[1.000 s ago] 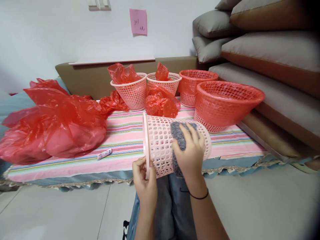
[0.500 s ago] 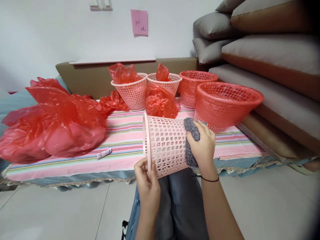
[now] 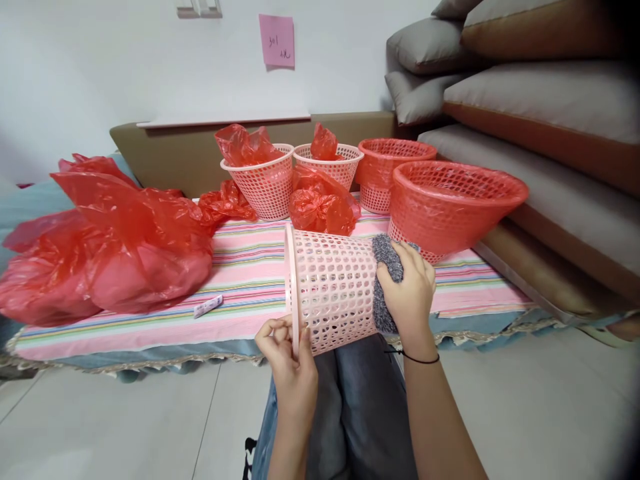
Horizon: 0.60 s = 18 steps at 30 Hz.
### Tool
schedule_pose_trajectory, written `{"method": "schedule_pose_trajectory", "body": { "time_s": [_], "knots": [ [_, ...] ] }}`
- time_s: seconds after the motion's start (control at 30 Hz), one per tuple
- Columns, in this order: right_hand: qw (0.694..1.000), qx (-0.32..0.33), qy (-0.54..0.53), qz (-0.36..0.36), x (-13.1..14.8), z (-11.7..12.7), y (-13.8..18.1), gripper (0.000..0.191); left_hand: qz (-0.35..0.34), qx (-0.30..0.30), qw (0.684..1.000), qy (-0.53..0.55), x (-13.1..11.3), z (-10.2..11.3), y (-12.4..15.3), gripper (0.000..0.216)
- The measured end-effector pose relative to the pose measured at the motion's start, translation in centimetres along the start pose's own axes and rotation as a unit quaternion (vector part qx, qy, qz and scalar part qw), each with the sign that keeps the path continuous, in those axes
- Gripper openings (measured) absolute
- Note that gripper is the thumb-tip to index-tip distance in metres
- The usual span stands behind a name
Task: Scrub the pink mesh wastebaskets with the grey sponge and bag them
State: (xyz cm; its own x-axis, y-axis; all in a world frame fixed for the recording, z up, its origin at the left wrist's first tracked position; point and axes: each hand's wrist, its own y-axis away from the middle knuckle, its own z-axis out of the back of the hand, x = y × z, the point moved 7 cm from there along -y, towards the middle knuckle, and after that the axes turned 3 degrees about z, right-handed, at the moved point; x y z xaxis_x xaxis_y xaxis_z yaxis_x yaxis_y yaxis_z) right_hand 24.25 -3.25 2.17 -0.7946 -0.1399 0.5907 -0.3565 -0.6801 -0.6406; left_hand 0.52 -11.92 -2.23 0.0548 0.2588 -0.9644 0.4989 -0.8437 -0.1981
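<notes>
A pink perforated plastic basket (image 3: 335, 287) lies on its side in front of me, its wide rim facing left and its narrow base to the right. My left hand (image 3: 290, 357) pinches the lower part of that rim. In my right hand (image 3: 411, 287) is a grey fuzzy cloth (image 3: 384, 283), pressed against the basket near its base. The palm and part of the fingers hide some of the cloth. My legs in jeans show below the basket.
On the striped cover (image 3: 250, 267) stand pink baskets (image 3: 265, 193) holding red bags and a red-lined basket (image 3: 450, 207). Red plastic bags (image 3: 145, 260) heap at the left, near a small white tube (image 3: 208, 306). Grey cushions (image 3: 540, 107) are stacked at the right.
My left hand's fingers have shifted slightly left and loosened a little at the rim. My right hand and the cloth have slid slightly right along the basket.
</notes>
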Motion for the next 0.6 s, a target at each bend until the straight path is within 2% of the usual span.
{"method": "schedule_pose_trajectory", "body": {
  "time_s": [0.23, 0.6],
  "knots": [
    [1.000, -0.002, 0.006, 0.008, 0.03, 0.03, 0.07, 0.045, -0.021, 0.006, 1.000, -0.022, -0.35, -0.17, -0.06, 0.035],
    [1.000, -0.005, 0.016, 0.019, -0.10, 0.09, 0.28, 0.045, -0.005, -0.002, 1.000, -0.014, -0.30, 0.04, -0.27, 0.044]
  ]
}}
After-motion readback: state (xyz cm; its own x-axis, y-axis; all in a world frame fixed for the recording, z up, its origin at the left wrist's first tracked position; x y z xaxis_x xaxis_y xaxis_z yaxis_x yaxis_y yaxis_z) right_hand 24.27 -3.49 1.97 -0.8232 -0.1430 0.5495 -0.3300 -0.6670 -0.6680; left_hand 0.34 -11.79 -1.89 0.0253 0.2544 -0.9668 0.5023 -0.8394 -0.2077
